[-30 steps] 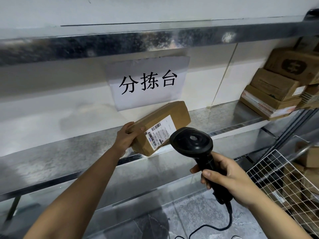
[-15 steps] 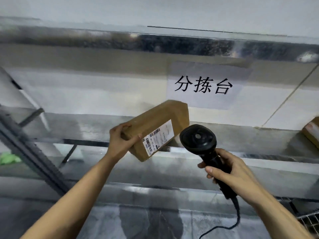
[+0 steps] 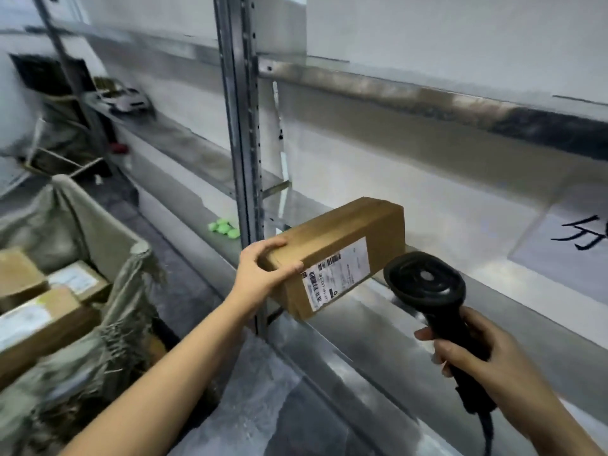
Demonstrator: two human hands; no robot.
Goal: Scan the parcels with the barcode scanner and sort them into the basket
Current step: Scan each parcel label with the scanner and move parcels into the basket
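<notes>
Right hand (image 3: 473, 360) curled round barcode scanner (image 3: 427, 286) handle, its head just beside the label edge of the parcel (image 3: 339, 251). Left hand (image 3: 260, 278) grips parcel's left end, mid-air over shelf (image 3: 378, 327) lip, in front of upright post (image 3: 241, 143). Fabric basket (image 3: 105, 225) holding boxes sits lower left, well apart

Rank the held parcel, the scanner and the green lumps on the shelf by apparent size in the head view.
1. Held parcel.
2. Scanner, nearer the camera, so possibly flattered.
3. Green lumps, smallest by far, though farther away.
</notes>
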